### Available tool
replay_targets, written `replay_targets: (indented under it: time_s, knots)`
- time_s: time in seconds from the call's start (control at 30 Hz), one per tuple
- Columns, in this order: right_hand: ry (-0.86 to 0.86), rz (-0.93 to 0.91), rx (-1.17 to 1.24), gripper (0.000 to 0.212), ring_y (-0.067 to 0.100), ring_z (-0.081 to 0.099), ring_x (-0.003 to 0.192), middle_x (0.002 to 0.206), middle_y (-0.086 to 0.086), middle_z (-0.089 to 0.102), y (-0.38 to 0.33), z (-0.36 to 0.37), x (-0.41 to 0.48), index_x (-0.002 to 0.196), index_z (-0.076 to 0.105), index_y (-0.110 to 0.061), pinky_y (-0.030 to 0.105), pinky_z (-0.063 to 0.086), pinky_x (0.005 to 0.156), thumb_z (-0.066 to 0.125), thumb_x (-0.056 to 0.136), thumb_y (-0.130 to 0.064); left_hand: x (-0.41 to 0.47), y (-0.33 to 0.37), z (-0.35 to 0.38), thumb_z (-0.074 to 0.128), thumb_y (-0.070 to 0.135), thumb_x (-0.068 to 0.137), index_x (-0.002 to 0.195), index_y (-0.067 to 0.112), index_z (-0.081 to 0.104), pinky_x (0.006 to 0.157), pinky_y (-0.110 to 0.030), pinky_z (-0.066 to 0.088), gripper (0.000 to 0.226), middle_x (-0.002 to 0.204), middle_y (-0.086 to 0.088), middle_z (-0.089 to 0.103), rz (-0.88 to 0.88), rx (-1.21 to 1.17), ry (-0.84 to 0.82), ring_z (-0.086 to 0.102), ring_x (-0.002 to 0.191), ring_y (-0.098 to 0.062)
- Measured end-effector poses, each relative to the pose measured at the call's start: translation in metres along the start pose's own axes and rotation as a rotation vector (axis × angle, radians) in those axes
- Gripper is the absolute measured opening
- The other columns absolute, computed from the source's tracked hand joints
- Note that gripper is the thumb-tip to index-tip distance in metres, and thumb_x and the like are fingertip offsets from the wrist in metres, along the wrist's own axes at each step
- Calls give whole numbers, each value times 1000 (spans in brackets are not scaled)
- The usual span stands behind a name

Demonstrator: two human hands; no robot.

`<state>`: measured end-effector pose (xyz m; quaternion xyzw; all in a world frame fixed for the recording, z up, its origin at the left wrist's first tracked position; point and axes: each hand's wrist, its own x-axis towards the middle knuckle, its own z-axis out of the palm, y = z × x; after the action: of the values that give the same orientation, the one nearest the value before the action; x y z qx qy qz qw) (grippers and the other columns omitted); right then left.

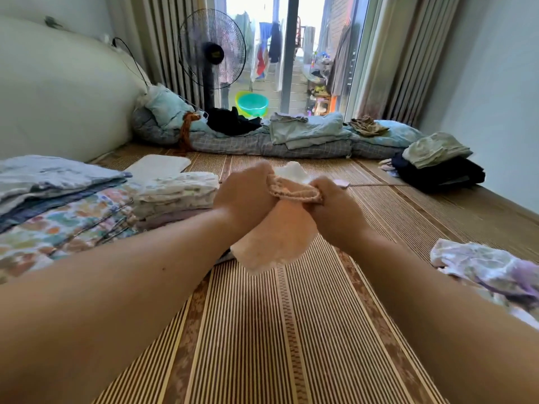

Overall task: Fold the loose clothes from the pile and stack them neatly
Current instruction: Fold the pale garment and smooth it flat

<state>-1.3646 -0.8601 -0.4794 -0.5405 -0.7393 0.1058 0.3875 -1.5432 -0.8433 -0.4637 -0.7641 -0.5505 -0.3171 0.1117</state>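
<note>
A small peach garment [277, 237] with a ribbed waistband hangs in the air above the striped bamboo mat [262, 330]. My left hand [245, 193] grips the band's left end and my right hand [335, 205] grips its right end, the two hands close together. The cloth droops below them, blurred. To the left lies a stack of folded pale clothes [175, 193] beside a floral folded piece [67, 225] and grey-blue folded items [49, 179]. A loose lilac patterned garment [490, 269] lies crumpled at the right.
A rolled quilt [262, 144] with folded teal clothes crosses the far end of the mat. A dark pile topped with a green piece [437, 167] sits at the right wall. A standing fan [212, 53] and a green basin [252, 104] stand by the glass door. A padded headboard is on the left.
</note>
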Motion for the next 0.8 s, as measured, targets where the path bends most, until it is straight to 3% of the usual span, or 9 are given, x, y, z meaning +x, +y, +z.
replay_targets:
  time_s: [0.07,0.23,0.3,0.37,0.47,0.53,0.63,0.73,0.8]
  knots:
    - [-158,-19,-93,9,8,50,59,78,-1,57,7,7,-35,91,45,-26,23,38,48,51,96,-21,-42,-2,5,60,30,89,86,23,53,46,-20,29,11,74,10,54,124,132,-84,50,65,-9]
    - [-551,6,-185,15,7,58,65,82,-8,58,22,32,-152,91,38,-39,22,47,51,44,97,-27,-166,-6,13,63,49,79,81,36,48,51,-10,39,20,73,17,55,59,-264,-476,55,65,2]
    - [-691,34,-211,14,16,61,74,87,-4,61,28,42,-189,95,38,-37,34,53,63,42,94,-23,-211,-8,19,62,50,82,81,36,50,54,-12,43,18,77,18,59,76,-280,-619,56,67,3]
    - [-785,76,-198,20,20,61,78,87,-3,60,27,48,-215,104,39,-33,32,50,68,43,90,-20,-245,-9,24,60,46,83,82,31,53,59,-23,49,17,79,16,61,130,-265,-690,56,69,-2]
    - [-810,100,-141,22,18,53,72,75,-9,49,23,52,-233,105,35,-34,26,36,61,42,84,-34,-268,-15,29,54,51,79,89,26,56,66,-27,48,28,88,14,61,172,-203,-706,55,78,-6]
    - [-777,115,-91,25,19,57,77,82,-4,57,21,53,-234,106,34,-34,27,42,65,43,83,-42,-269,-21,33,50,63,73,105,37,55,83,-18,44,42,107,24,52,151,-203,-697,47,101,1]
    - [-735,140,-19,33,12,63,92,103,-5,65,23,54,-231,116,38,-37,28,50,81,54,88,-43,-261,-28,41,55,64,73,137,51,33,116,-35,11,69,142,36,19,94,-182,-795,5,134,4]
    - [-708,146,-26,29,-3,59,93,101,-21,63,33,54,-227,110,57,-33,23,51,87,64,85,-46,-257,-33,56,56,62,75,134,48,41,113,-38,-10,63,148,35,14,109,-181,-881,-13,138,3]
    - [-700,173,-10,16,-1,55,96,100,-20,61,40,52,-220,95,68,-31,27,51,90,64,86,-44,-255,-35,62,51,64,76,124,42,55,115,-36,-6,53,148,30,30,125,-242,-899,-1,141,5]
